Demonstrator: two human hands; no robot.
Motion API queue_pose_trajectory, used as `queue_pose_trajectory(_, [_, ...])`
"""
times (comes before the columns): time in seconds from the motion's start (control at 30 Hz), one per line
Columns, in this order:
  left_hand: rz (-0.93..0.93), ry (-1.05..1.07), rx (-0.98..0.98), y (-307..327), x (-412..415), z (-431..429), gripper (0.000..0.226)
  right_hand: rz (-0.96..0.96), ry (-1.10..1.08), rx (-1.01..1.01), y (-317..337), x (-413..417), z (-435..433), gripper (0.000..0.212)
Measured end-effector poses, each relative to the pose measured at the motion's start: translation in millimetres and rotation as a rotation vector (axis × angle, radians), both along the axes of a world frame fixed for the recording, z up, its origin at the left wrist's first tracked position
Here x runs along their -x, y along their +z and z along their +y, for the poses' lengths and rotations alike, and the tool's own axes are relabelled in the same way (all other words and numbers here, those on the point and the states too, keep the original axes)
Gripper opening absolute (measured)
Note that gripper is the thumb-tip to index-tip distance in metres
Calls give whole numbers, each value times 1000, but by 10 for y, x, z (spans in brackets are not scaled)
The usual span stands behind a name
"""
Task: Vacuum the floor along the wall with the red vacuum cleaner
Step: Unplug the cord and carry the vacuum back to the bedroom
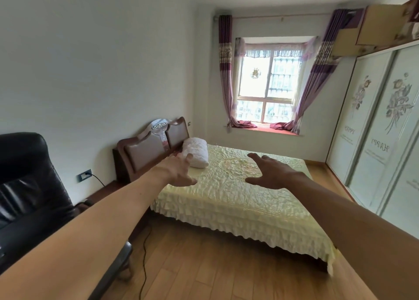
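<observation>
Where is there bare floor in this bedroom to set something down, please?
The wooden floor before the bed is bare, as is the strip between bed and wardrobe. Between the black chair and the bed it is tight, with a cable trailing.

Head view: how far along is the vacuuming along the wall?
Done: nothing looks vacuumed, and no red vacuum cleaner is in view. In hand: nothing. The left hand and right hand are both open, held out toward the bed. A black cord runs from the outlet onto the floor. Left: the whole job, fetching the vacuum and running it along the wall.
</observation>
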State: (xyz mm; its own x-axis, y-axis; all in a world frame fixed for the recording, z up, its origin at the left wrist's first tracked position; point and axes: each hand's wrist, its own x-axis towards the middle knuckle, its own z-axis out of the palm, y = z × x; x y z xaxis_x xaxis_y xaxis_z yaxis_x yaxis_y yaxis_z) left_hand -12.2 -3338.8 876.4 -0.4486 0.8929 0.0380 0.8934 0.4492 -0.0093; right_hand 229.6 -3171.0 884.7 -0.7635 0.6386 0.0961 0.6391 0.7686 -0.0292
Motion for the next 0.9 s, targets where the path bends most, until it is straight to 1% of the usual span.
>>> queue_pose_trajectory(0.13, [-11,-2,-14,-6,267,405,96,24,3,-4,37,224,450,88])
queue_pose_trajectory(0.27, [-11,5,-28,-2,750,911,95,33,8,-35,77,679,984,86])
queue_pose_trajectory(0.43, [-49,10,-18,27,1548,1589,95,-2,43,-40,79,1545,1684,84])
queue_pose_trajectory(0.53, [-47,22,-36,64,2026,1950,95,18,64,-40,161,2105,2071,85])
queue_pose_trajectory(0.6, [-36,22,-62,107,2334,2168,91,24,99,-40,191,2455,2304,85])
queue_pose_trajectory(0.67, [-49,30,-60,127,2588,2359,90,18,120,-44,214,2762,2515,85])
queue_pose_trajectory(0.77, [-44,72,-26,128,2946,2657,94,33,144,-44,251,3211,2836,85])
queue_pose_trajectory(0.9, [-32,111,-23,49,3405,2980,93,49,221,-38,229,3807,3219,83])
